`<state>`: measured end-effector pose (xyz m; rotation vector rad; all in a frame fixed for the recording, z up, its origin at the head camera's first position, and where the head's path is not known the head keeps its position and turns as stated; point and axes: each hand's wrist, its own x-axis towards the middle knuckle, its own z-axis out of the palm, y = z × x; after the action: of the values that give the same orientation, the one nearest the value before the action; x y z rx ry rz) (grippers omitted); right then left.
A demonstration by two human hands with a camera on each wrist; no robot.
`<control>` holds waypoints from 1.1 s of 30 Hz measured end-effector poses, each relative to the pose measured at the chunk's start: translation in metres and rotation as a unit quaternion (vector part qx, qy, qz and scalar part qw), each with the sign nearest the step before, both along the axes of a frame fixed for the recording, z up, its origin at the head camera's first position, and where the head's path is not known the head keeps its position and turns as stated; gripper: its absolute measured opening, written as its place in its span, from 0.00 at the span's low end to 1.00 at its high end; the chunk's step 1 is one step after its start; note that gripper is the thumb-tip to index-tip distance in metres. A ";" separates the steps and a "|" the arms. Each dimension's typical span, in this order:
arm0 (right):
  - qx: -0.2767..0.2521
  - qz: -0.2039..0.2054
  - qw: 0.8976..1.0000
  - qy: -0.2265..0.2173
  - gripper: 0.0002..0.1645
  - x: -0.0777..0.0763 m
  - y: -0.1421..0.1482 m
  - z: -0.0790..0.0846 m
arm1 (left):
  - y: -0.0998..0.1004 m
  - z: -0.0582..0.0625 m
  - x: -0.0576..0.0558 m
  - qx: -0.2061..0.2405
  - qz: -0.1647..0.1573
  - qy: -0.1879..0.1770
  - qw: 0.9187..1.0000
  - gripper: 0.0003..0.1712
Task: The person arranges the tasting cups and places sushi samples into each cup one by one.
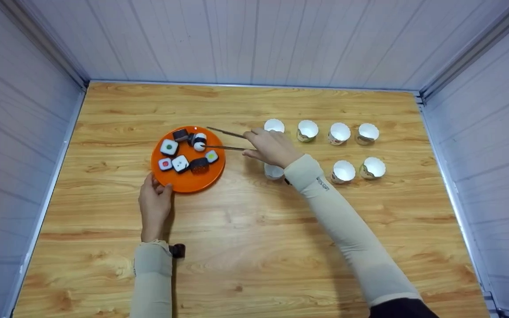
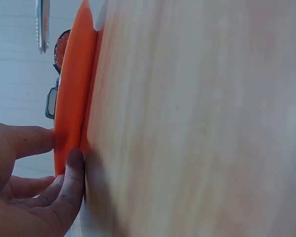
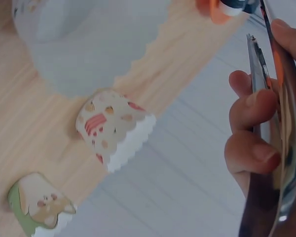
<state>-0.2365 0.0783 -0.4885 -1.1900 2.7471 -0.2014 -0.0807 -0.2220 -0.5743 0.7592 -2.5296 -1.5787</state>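
At its near left rim, my left hand (image 1: 154, 203) pinches the orange plate (image 1: 188, 185); in the left wrist view the fingers (image 2: 69, 190) grip its edge. On the plate lie several toy sushi pieces, among them a white square roll with a green centre (image 1: 169, 147), a dark one with orange topping (image 1: 199, 165) and a white piece with a black band (image 1: 200, 140). My right hand (image 1: 272, 146) holds metal tongs (image 3: 288, 123) with serrated tips. Their arms are spread over the plate's right side, one tip close to the black-banded piece; whether they touch is unclear.
Right of the plate, white paper cups with scalloped rims stand in two rows, including a far one (image 1: 307, 130) and a near one (image 1: 343, 171). My right hand and sleeve partly cover some of them. Pale panel walls (image 1: 254, 44) border the wooden table (image 1: 245, 247).
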 end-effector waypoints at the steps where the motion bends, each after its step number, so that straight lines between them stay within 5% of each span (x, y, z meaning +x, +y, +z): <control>1: 0.004 -0.002 1.000 -0.002 0.29 -0.001 -0.003 -0.002 | 0.000 0.000 0.000 0.001 0.000 -0.001 1.000 0.37; 15: 0.024 0.008 1.000 0.015 0.28 -0.004 -0.027 -0.022 | 0.003 0.003 -0.001 0.022 0.007 -0.027 0.999 0.38; 33: 0.019 0.009 0.999 0.048 0.22 0.002 -0.027 -0.029 | 0.001 0.003 -0.001 0.019 0.005 -0.023 1.000 0.38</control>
<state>-0.2347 0.0516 -0.5170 -1.2447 2.8074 -0.0917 -0.0821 -0.2210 -0.5711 0.8188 -2.5301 -1.6289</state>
